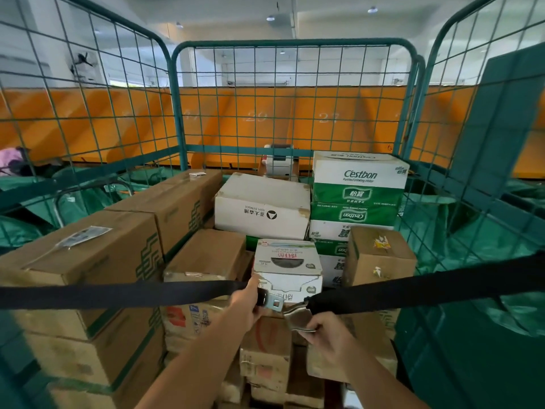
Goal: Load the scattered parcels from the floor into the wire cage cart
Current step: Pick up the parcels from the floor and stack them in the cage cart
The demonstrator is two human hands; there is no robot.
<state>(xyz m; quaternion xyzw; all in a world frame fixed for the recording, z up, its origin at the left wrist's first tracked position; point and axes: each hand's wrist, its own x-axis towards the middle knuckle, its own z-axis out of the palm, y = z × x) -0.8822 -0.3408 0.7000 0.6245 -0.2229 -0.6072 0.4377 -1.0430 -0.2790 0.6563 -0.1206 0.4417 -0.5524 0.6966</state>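
Note:
The green wire cage cart stands in front of me, filled with stacked parcels: brown cartons on the left, a white box in the middle, green-and-white Cestbon water boxes at the right. Two black straps cross the cart's open front. My left hand grips the left strap at its metal tongue. My right hand holds the metal buckle of the right strap. Tongue and buckle are a small gap apart.
Green sacks lie on the floor around the cart on both sides. An orange numbered chute wall runs behind the cart. A tall green panel stands at the right. A small white device sits behind the boxes.

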